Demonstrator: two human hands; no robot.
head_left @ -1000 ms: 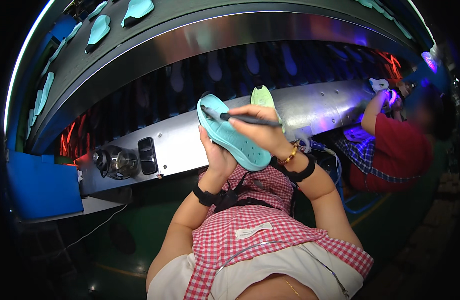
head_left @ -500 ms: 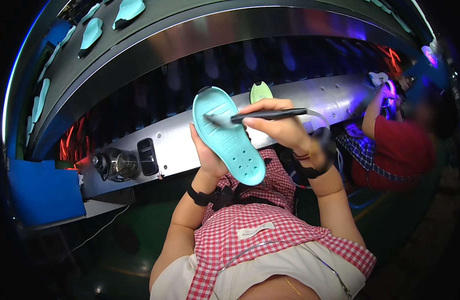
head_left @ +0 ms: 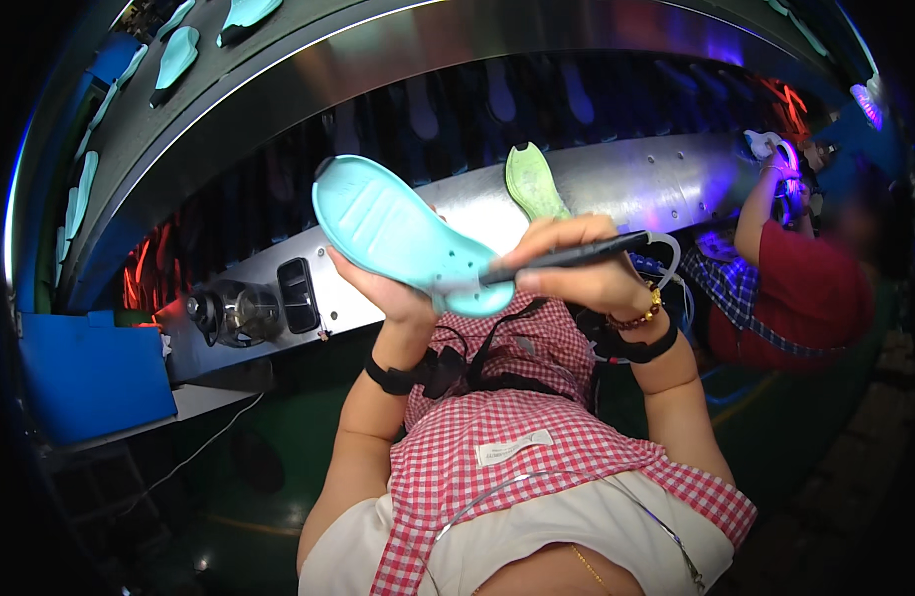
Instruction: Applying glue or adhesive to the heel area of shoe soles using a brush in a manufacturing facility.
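Note:
A light-blue shoe sole (head_left: 383, 214) with a raised rim and small holes at its near end rests in my left hand (head_left: 378, 288). That hand is closed around its near side and underside, with some fingers hidden beneath. My right hand (head_left: 577, 263) grips a black pen-shaped tool (head_left: 589, 252), a pale tube running from its back end. The tool's blurred tip is over the holed end of the sole; whether it touches cannot be told. Beyond my right hand, a green shoe sole (head_left: 533, 184) lies on the metal bench (head_left: 616, 184).
On the left of the bench stand a glass jug (head_left: 244, 313) with a black handle and a black divided tray (head_left: 299, 295). A blue box (head_left: 90, 377) is farther left. Blue soles lie on the dark conveyor (head_left: 214, 74). A person in red (head_left: 795, 288) works at right.
The blue sole has turned and shifted left, its far end now pointing up-left. The tool's tip has gone from the sole's wide part to the holed end. More of the green sole shows.

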